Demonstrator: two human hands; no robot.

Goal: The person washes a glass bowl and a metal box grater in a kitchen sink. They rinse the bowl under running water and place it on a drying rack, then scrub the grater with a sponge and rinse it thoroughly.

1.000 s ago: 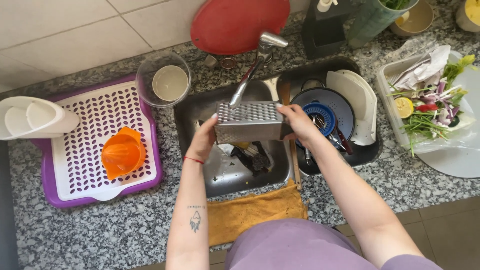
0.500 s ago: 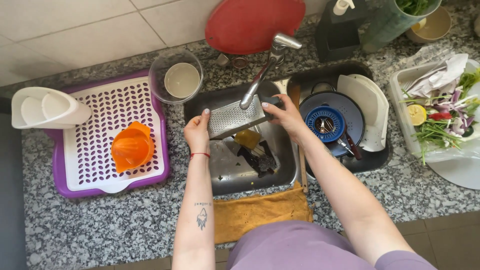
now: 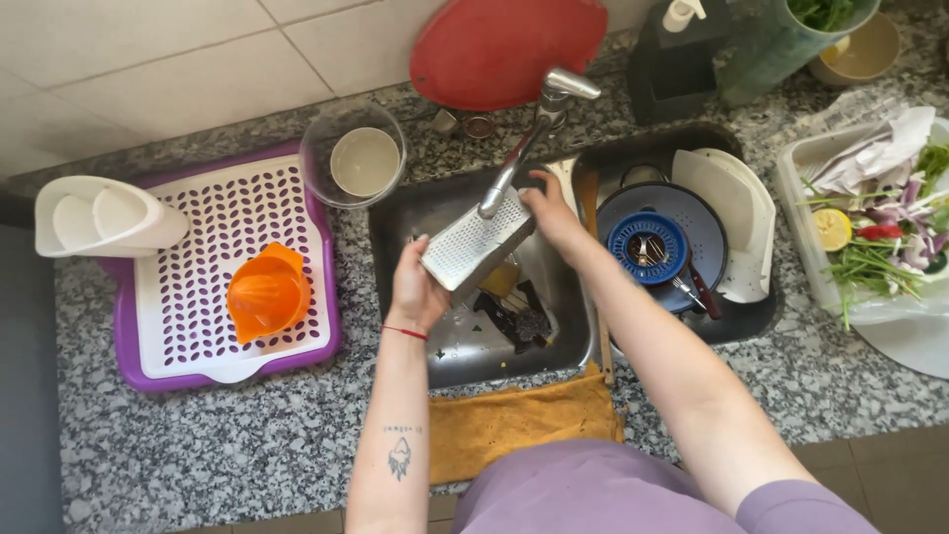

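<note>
steel box grater (image 3: 476, 244) tilted over left sink basin (image 3: 395, 222) under tap (image 3: 534, 129) | left hand (image 3: 415, 292) grip closed on lower end, right hand (image 3: 551, 208) grip closed on upper end | risk: wet metal slipping onto dishes below, fingers scraping teeth

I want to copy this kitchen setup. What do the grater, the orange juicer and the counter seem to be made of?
Grater: likely steel, a silvery perforated face with a dull shine. Orange juicer: probably plastic, uniform bright colour, moulded shape. Counter: looks like polished granite, speckled grey and black.
</note>
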